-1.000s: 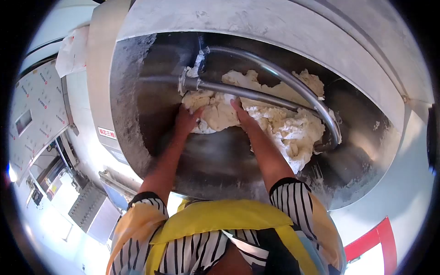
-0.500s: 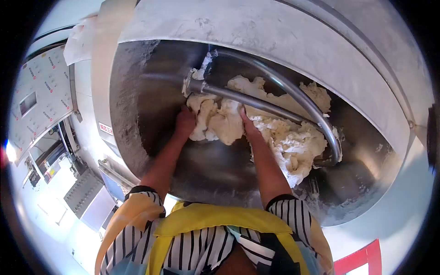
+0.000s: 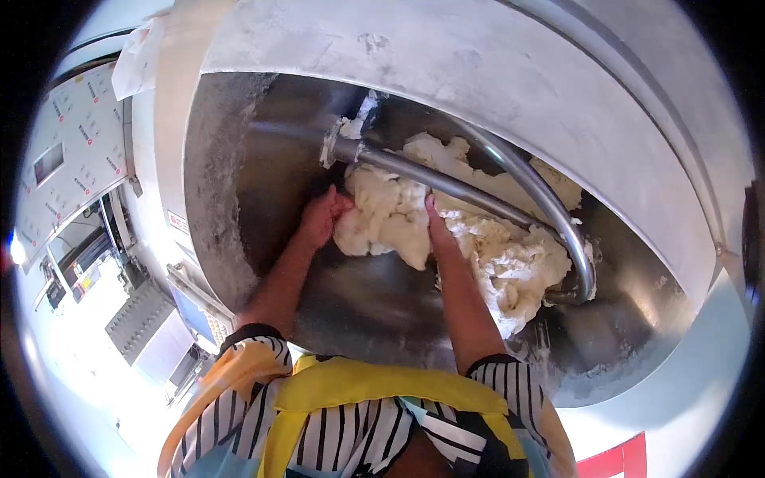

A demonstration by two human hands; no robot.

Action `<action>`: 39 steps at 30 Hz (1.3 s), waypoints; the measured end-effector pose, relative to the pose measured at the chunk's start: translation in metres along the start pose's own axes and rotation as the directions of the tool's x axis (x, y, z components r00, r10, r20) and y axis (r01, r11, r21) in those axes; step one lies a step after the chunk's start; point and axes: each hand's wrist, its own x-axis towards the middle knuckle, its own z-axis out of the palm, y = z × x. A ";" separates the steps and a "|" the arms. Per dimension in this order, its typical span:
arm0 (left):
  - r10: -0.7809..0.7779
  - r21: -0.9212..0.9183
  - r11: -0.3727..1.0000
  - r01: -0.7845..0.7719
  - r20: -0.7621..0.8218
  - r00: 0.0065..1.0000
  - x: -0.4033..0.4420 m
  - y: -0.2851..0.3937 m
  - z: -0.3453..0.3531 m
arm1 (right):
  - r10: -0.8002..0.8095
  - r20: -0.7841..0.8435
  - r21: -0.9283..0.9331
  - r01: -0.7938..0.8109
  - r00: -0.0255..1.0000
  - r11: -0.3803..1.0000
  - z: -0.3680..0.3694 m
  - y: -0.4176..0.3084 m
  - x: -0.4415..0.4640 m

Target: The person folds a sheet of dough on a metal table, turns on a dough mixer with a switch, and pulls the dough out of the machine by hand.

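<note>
A lump of pale dough [image 3: 382, 211] lies between my two hands inside a metal mixer bowl [image 3: 319, 307]. My left hand [image 3: 321, 219] is at the lump's left edge, thumb and fingers apart, fingertips at or touching the dough. On the right side, my right hand [image 3: 438, 225] grips the lump, with most of its fingers hidden behind it. A rougher mass of dough [image 3: 518, 267] sits to the right of that hand, beneath the mixer's metal bars. The lump's lower end hangs in a soft point.
A straight metal bar [image 3: 454, 185] crosses just above the dough, joined to a curved bar [image 3: 550, 195] on the right. Dough residue [image 3: 351, 127] clings to the bar's upper left end. A pale, floury housing [image 3: 446, 56] overhangs the bowl's far side.
The lump has shifted slightly right and toward me, its lower end drooping further. My left hand has loosened, its fingers now showing at the lump's edge. My right hand stays against it.
</note>
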 end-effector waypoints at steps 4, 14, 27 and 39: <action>-0.020 0.656 0.708 0.262 -0.352 0.936 0.018 0.008 0.025 | -0.176 0.045 -0.032 0.178 0.983 0.984 0.007 0.002 -0.002; 0.370 0.671 0.658 -0.342 0.107 0.923 0.100 -0.036 -0.019 | -0.060 -0.062 -0.137 0.051 0.996 0.989 0.010 -0.007 0.000; -0.069 -0.165 0.984 0.070 0.011 0.998 0.069 -0.018 -0.005 | 0.078 0.033 -0.201 -0.069 0.996 0.977 -0.026 0.011 0.013; -0.106 0.097 0.990 0.107 -0.015 0.994 0.103 -0.011 0.011 | 0.028 0.033 -0.104 -0.025 0.999 0.994 0.018 -0.020 -0.009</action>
